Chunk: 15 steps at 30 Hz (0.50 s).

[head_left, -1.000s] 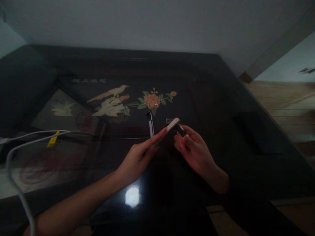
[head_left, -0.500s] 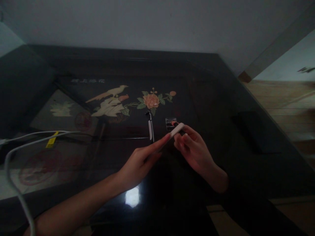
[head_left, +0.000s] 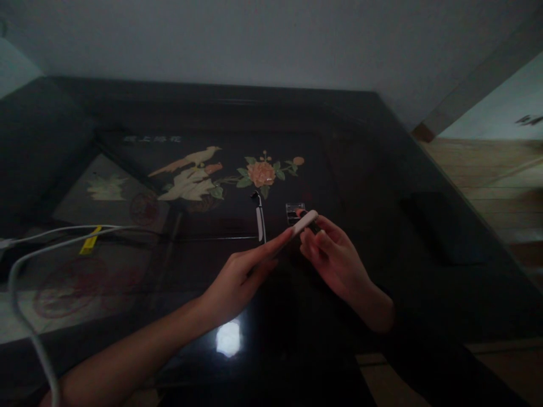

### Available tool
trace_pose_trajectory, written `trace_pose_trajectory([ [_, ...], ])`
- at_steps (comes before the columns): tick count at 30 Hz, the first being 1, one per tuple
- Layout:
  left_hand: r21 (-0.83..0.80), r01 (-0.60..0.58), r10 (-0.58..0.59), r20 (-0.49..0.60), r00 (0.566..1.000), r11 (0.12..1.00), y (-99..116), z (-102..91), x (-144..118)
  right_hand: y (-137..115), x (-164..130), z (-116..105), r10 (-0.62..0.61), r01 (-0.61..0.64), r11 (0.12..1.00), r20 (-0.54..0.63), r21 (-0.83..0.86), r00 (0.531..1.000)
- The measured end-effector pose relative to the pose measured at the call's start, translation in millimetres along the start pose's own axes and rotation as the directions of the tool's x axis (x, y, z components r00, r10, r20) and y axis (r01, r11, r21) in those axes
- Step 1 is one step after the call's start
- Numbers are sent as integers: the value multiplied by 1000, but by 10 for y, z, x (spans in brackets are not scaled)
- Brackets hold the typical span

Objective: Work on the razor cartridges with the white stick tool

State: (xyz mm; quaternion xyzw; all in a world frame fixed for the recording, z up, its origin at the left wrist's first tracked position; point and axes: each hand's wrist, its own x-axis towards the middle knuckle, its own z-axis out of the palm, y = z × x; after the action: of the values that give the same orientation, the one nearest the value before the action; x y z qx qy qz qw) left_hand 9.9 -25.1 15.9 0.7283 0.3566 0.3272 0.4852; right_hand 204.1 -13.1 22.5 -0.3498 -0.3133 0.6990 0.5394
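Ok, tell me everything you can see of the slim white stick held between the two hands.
The white stick is a slim, flat bar with rounded ends, smooth and pale, maybe plastic; the light is too dim to be sure. It tilts up to the right above the dark glossy table. The left hand holds its lower end, index finger laid along it; the right hand meets its upper end, where something small and orange shows.

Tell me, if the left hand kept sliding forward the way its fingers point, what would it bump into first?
Probably the right hand: the left hand points up-right along the white stick it holds, whose tip already meets the right fingers. Depth is unclear in this dim view.
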Motion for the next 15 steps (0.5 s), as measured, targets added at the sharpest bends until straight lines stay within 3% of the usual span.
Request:
trace_pose_trajectory([
  [6,17,52,-51,-66,997,998,-2,-21,19,17,3,-14,-5,5,1000,23,15,1000],
  [15,1,24,-24,-14,1000,1000,-17,10,-13,9,1,-19,-1,1,1000,1,-3,1000],
])
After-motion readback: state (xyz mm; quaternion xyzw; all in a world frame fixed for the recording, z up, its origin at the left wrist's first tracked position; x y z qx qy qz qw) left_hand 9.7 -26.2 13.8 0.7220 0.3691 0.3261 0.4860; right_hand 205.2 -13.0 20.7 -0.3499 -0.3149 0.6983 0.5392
